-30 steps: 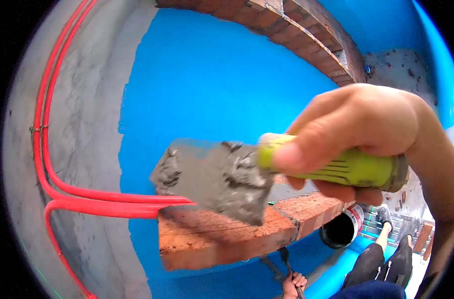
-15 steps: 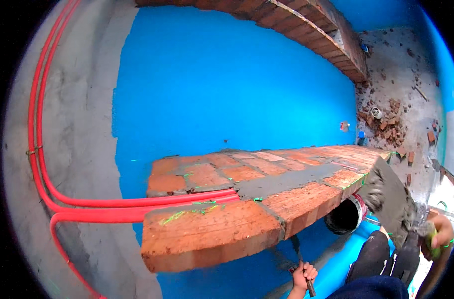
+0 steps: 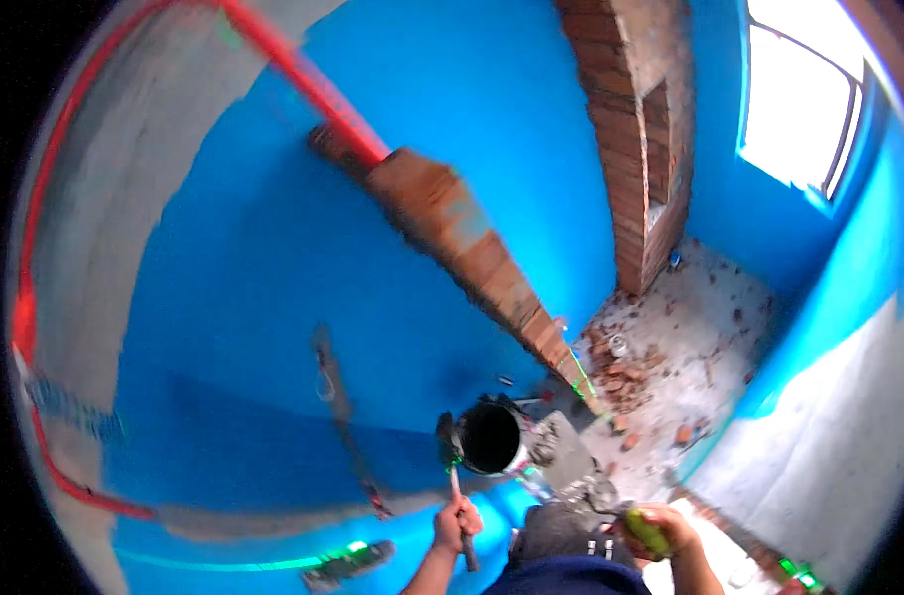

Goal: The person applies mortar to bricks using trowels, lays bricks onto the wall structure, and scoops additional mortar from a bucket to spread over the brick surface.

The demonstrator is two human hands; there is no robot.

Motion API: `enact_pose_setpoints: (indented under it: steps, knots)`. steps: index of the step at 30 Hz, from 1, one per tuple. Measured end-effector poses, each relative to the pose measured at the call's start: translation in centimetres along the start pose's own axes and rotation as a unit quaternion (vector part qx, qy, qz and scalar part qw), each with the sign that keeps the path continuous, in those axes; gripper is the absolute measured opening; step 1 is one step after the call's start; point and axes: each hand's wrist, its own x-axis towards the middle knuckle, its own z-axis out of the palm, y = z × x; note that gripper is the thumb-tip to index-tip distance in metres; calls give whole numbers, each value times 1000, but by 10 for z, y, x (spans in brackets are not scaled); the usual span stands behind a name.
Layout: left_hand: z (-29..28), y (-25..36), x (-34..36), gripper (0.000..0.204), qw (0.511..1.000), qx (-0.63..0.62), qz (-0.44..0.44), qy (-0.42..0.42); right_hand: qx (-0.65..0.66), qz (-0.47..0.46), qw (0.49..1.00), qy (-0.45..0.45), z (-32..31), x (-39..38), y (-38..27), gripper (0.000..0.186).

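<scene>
My left hand [image 3: 456, 522] is wrapped around the handle of a trowel [image 3: 454, 451]. The trowel's dark, mortar-smeared blade points away from me, beside the left rim of a bucket [image 3: 522, 448]; whether they touch I cannot tell. The bucket's inside looks dark. At the right, my right hand [image 3: 670, 528] closes on a yellow-green grip [image 3: 647, 533] at the near end of a flat grey board [image 3: 571, 443]. Wet-looking mortar [image 3: 589, 493] lies on that board, which reaches up to the bucket's right side.
A narrow brick wall [image 3: 462, 233] runs diagonally ahead, with red conduit [image 3: 318, 89] at its far end. Broken bricks [image 3: 625, 382] litter the floor beyond. A taller brick structure [image 3: 625, 149] and a bright window [image 3: 801, 104] stand at the right.
My view has swung, so the brick wall now runs diagonally and the window shows. The trowel has come up beside the bucket. Both hands keep their holds.
</scene>
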Motion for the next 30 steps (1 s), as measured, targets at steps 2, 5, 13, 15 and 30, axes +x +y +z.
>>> enact_pose_setpoints:
  steps: [2, 5, 13, 15, 30]
  knots:
    - [10, -12, -13, 38, 999, -30, 10, 4, -32, 13, 999, -18, 22, 9, -6, 54]
    - [22, -21, -30, 39, 999, -40, 27, -17, -228, -16, 973, 42, 67, 22, -18, 42]
    - [65, -13, -87, 34, 994, -38, 92, -47, -683, -197, 699, 81, 121, 107, -26, 33]
    - [69, -13, -91, 35, 994, -36, 82, -60, -743, -258, 613, 81, 101, 129, -17, 40]
    - [55, -16, -118, 40, 979, 46, 199, -10, -786, -240, 522, 229, -8, 96, 52, 39]
